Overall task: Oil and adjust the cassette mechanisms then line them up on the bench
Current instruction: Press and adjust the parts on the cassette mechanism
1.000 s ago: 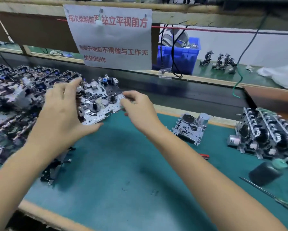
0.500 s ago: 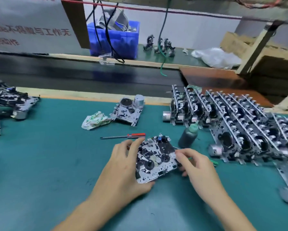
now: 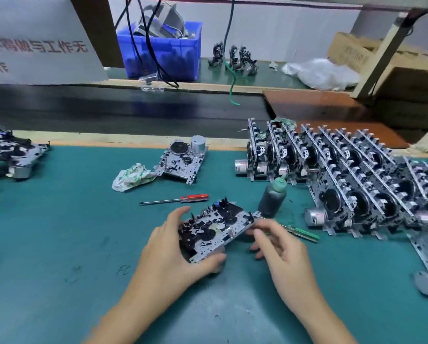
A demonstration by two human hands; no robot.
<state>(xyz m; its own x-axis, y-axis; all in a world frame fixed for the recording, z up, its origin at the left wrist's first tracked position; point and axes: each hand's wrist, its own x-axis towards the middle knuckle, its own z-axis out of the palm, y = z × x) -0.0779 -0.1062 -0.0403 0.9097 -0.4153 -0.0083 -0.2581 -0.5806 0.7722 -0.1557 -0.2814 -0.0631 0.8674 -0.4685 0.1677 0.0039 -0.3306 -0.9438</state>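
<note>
Gripping a cassette mechanism [image 3: 216, 228] w/ your left hand [image 3: 173, 254], thumb under its near edge, fingers curled over the far-left side; it's tilted, just above the green table [image 3: 59, 244], centre front. Your right hand [image 3: 279, 249] has fingers curled at the mech's right edge, pinching a thin tool w/ green handle [image 3: 304, 233]. Dark oil bottle [image 3: 272, 198] stands just behind. Red screwdriver [image 3: 175, 199] lies nearby. Finished mechs [image 3: 344, 175] lined up upright at right. One mech [image 3: 180, 161] lies flat beside a rag [image 3: 131, 176].
</note>
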